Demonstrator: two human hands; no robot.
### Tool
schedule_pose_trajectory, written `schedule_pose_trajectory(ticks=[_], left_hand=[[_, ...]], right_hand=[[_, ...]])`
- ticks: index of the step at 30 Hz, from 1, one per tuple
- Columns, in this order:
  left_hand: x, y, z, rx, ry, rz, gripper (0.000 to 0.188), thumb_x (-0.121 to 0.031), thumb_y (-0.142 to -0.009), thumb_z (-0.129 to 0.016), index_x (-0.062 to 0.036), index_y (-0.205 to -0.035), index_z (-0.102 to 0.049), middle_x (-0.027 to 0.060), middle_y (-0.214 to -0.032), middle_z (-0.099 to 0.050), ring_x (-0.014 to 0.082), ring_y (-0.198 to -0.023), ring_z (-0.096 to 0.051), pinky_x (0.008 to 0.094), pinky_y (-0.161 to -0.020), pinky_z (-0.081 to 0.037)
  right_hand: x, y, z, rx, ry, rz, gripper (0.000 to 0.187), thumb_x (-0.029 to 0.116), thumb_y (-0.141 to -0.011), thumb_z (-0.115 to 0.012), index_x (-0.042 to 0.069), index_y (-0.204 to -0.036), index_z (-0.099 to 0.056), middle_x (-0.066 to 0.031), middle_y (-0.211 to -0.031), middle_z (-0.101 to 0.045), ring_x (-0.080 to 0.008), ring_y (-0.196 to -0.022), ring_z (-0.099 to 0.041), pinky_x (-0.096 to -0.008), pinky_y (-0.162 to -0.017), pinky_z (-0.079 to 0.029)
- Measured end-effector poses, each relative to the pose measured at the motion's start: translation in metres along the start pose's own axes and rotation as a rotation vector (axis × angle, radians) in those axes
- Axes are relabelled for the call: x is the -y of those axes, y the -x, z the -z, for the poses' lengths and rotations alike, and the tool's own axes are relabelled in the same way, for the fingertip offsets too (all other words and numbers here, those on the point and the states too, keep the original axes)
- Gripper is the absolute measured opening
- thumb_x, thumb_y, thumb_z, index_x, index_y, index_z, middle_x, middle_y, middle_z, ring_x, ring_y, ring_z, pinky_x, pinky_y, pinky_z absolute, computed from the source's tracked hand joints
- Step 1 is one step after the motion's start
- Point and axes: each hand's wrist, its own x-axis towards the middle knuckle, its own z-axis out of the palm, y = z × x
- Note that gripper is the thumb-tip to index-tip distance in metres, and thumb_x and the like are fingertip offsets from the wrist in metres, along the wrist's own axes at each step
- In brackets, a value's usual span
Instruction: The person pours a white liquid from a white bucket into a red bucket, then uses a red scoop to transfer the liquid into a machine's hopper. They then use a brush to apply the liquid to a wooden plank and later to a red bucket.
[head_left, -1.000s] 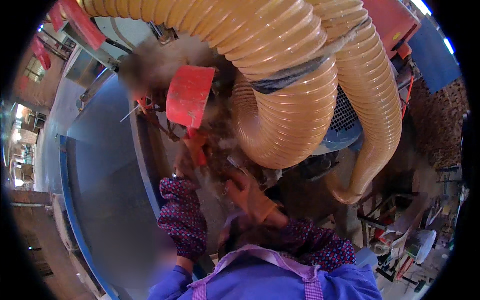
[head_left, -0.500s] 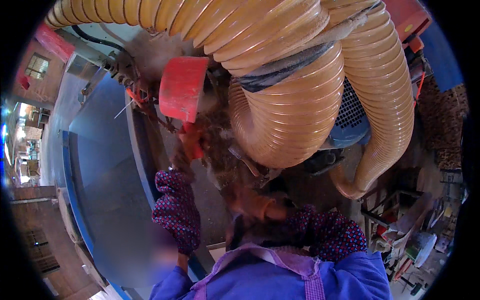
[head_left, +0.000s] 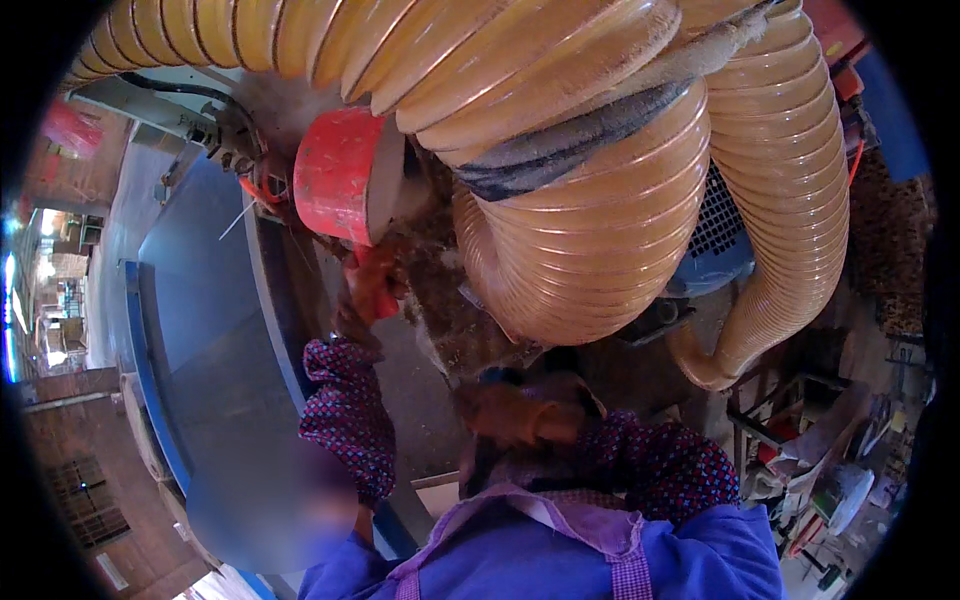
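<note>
My left hand (head_left: 374, 278), in an orange-brown work glove, is closed round the handle of a red scoop (head_left: 332, 178). The scoop's rounded back faces left, and its dusty open side faces right, toward the yellow ribbed hose. A short red handle end (head_left: 385, 305) sticks out below the glove. My right hand (head_left: 510, 412), in a similar glove, is close in front of my apron, low and in shadow. Its fingers are too dim and blurred to read, and whatever it may hold is hidden. Brownish dust or shavings (head_left: 440, 300) lie under the hose, between the hands.
A thick yellow ribbed hose (head_left: 590, 230) loops down ahead, bound with a dark wrap. A blue-edged grey metal surface (head_left: 210, 330) stands at the left. Behind the hose is a blue machine housing (head_left: 710, 270). Metal frames and clutter (head_left: 800, 440) stand at the right.
The scoop has tilted, so more of its open side shows. My right hand remains low by the apron, less smeared than before. The whole view has shifted slightly.
</note>
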Motion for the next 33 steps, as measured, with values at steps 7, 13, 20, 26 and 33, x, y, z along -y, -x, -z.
schedule_pose_trajectory(ticks=[7, 13, 20, 26, 33], left_hand=[[0.003, -0.005, -0.002, 0.034, -0.141, -0.049, 0.034, -0.028, -0.085, -0.063, -0.0032, -0.108, -0.061, 0.0026, -0.078, -0.058, 0.0134, -0.059, -0.054, 0.0280, -0.052, -0.046], [-0.003, -0.003, 0.006, 0.129, -0.180, 0.007, 0.045, -0.033, -0.085, -0.061, -0.0023, -0.118, -0.058, 0.0053, -0.088, -0.063, 0.0126, -0.066, -0.058, 0.0286, -0.059, -0.049], [0.012, 0.010, 0.017, 0.162, -0.145, -0.057, 0.059, -0.036, -0.084, -0.060, -0.0020, -0.131, -0.047, 0.0134, -0.111, -0.065, 0.0232, -0.094, -0.066, 0.0335, -0.074, -0.053], [0.029, 0.048, 0.016, 0.020, -0.157, -0.021, 0.067, -0.046, -0.084, -0.062, -0.0071, -0.135, -0.043, 0.0105, -0.126, -0.058, 0.0255, -0.116, -0.056, 0.0397, -0.092, -0.046], [0.157, 0.090, 0.033, -0.062, 0.632, -0.100, 0.047, -0.035, -0.096, -0.050, -0.0146, -0.138, -0.040, 0.0054, -0.133, -0.052, 0.0236, -0.124, -0.049, 0.0408, -0.096, -0.043]], right_hand=[[-0.022, -0.002, -0.006, 0.054, 0.371, 0.249, 0.024, 0.017, -0.088, -0.048, 0.002, -0.105, -0.056, -0.0235, -0.103, -0.060, -0.0429, -0.086, -0.063, -0.0495, -0.078, -0.051], [-0.001, 0.006, 0.004, 0.024, 0.024, 0.064, 0.024, 0.018, -0.087, -0.051, 0.004, -0.104, -0.058, -0.0205, -0.101, -0.064, -0.0420, -0.091, -0.063, -0.0482, -0.081, -0.050], [-0.011, 0.005, -0.004, -0.009, -0.124, -0.086, 0.022, 0.023, -0.086, -0.056, 0.007, -0.099, -0.061, -0.0208, -0.096, -0.067, -0.0391, -0.093, -0.064, -0.0461, -0.082, -0.050], [-0.030, 0.010, -0.001, 0.040, -0.109, -0.060, 0.024, 0.024, -0.086, -0.056, 0.006, -0.101, -0.062, -0.0212, -0.096, -0.067, -0.0394, -0.092, -0.063, -0.0461, -0.081, -0.050], [-0.054, 0.006, 0.029, -0.072, -0.106, -0.122, 0.028, 0.027, -0.086, -0.055, 0.005, -0.103, -0.062, -0.0220, -0.096, -0.066, -0.0395, -0.091, -0.063, -0.0462, -0.080, -0.050]])
